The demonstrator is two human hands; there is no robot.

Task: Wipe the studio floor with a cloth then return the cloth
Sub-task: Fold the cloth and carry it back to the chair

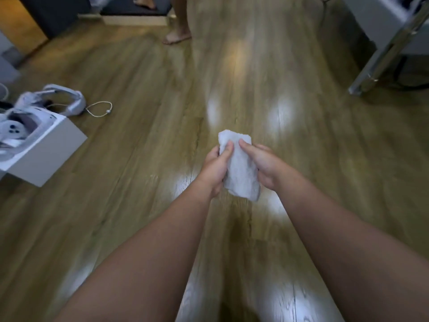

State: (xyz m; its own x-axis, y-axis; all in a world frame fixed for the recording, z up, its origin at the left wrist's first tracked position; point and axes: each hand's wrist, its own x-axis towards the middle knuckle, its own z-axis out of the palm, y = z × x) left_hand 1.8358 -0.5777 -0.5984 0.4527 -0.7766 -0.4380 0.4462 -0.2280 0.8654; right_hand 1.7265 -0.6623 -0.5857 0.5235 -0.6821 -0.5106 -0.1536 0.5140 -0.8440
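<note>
A folded white cloth [240,169] hangs in the air above the wooden floor [139,159], held between both my hands. My left hand [214,168] grips its left edge, thumb pressed on top near the upper corner. My right hand [262,166] grips the right edge, thumb on the cloth's face. The cloth's lower end droops free below my palms. Both forearms reach forward from the bottom of the view.
An open white box [50,145] with a white headset and controller stands on the floor at the left, a white strap and cable [99,109] beside it. Another person's bare foot [176,38] is ahead. A metal-legged table [380,59] stands at the right.
</note>
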